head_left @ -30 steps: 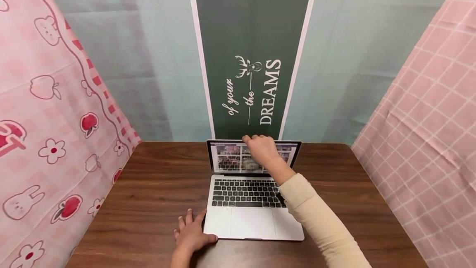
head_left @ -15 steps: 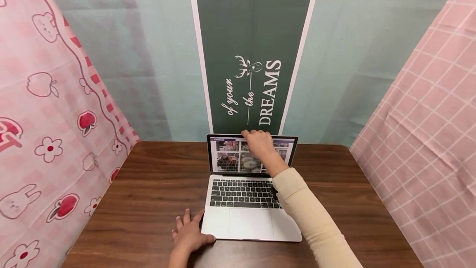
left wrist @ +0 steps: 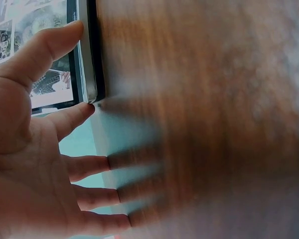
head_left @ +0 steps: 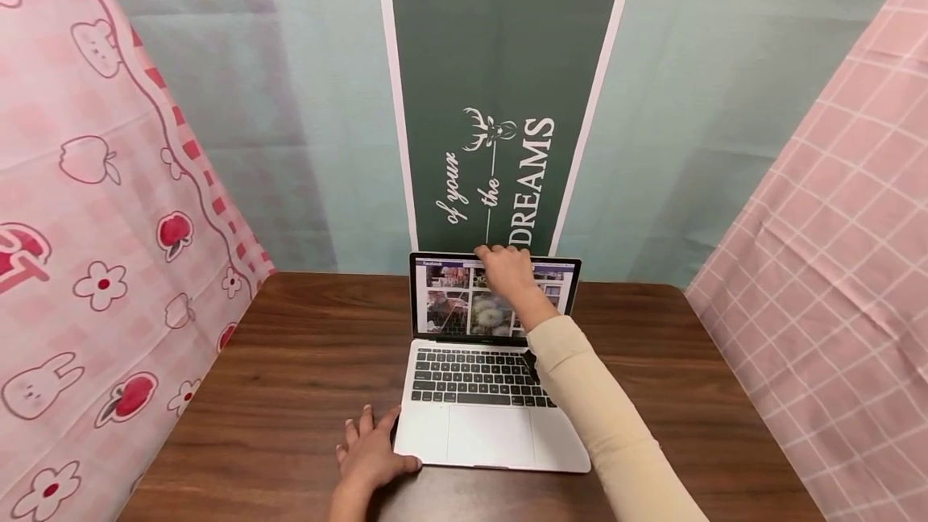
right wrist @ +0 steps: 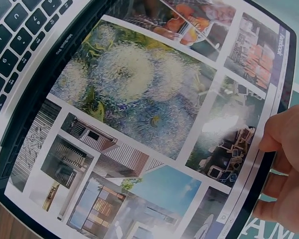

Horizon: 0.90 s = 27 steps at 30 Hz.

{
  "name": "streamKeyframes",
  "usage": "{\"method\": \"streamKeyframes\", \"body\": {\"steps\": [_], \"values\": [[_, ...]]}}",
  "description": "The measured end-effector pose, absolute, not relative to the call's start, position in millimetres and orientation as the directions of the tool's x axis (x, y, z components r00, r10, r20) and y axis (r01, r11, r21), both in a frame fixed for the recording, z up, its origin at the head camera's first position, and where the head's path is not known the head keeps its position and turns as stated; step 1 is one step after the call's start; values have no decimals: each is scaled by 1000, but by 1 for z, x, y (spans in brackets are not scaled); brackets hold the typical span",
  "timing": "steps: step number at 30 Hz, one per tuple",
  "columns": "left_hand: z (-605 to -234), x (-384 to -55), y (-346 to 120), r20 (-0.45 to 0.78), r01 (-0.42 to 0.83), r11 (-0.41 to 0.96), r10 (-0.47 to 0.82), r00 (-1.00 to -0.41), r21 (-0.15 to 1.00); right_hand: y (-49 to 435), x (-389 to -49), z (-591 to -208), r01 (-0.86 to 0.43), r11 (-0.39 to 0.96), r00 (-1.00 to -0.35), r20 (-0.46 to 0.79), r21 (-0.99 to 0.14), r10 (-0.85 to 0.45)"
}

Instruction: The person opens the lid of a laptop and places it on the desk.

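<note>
A silver laptop (head_left: 490, 435) stands unfolded on the table, its screen (head_left: 447, 308) lit with a page of pictures. At the top edge of the laptop lid, my right hand (head_left: 510, 274) grips with the thumb on the screen side and the fingers curled behind, as the right wrist view shows. My left hand (head_left: 371, 451) lies at the laptop's front left corner, fingers spread. Its thumb touches the front edge and its index finger touches the left side; the other fingers (left wrist: 92, 196) reach down to the wood. My right sleeve hides part of the keyboard (head_left: 471, 377).
The brown wood-grain table (head_left: 290, 369) extends on both sides of the laptop. Behind it hangs a green and teal cloth (head_left: 500, 39) with white lettering. Pink patterned cloths hang at the left (head_left: 94, 232) and right (head_left: 819, 240).
The laptop lid has tilted farther back and stands more upright, with my right hand still on its top edge. My left hand has stayed at the corner. The view has shifted slightly.
</note>
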<state>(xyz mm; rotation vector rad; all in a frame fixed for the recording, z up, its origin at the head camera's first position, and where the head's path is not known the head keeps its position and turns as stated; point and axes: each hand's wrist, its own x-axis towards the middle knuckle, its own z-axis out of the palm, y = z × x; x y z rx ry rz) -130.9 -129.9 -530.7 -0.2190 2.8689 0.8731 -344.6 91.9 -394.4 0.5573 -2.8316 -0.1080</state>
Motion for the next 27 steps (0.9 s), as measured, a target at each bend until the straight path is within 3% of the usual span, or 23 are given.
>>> {"method": "streamKeyframes", "body": {"steps": [16,27], "values": [[-535,-130,-128,-144,-166,825,-104,-984,540,95,-367,-404,-349,933,-917,172,89,-359],[-533,-130,-129,-142,-169,827,-109,-984,536,90,-383,-412,-343,937,-912,219,57,-347]]}}
